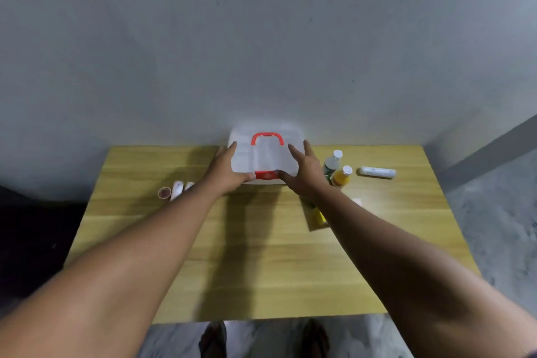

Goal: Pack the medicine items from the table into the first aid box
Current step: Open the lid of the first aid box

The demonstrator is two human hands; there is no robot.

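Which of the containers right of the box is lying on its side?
The white tube farthest right; the orange bottle and white-capped bottle stand upright.

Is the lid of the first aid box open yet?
No, the first aid box has its lid lying flat and closed, red latch at the front edge, left hand and right hand resting on it.
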